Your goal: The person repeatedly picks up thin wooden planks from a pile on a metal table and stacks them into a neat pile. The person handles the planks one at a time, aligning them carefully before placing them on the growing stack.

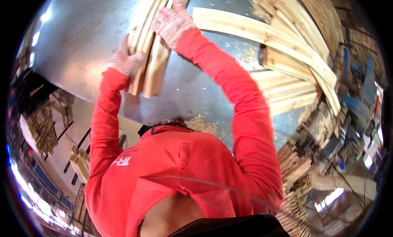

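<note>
A bundle of long pale wooden strips lies on a grey metal tabletop, running away from me. At its left edge sits my left hand in a light knitted glove, closed around the near part of the strips, its fingers slightly blurred. My right hand, gloved alike, grips the bundle from the right, farther up, with its thumb raised. A slightly separate strip lies along the bundle's right side. The strips' far ends run out of the picture.
Several loose boards cross each other on the table's right, with more short boards below them. Wood shavings lie near the front edge. Stacked timber stands on the floor at left, and blue machinery at far right.
</note>
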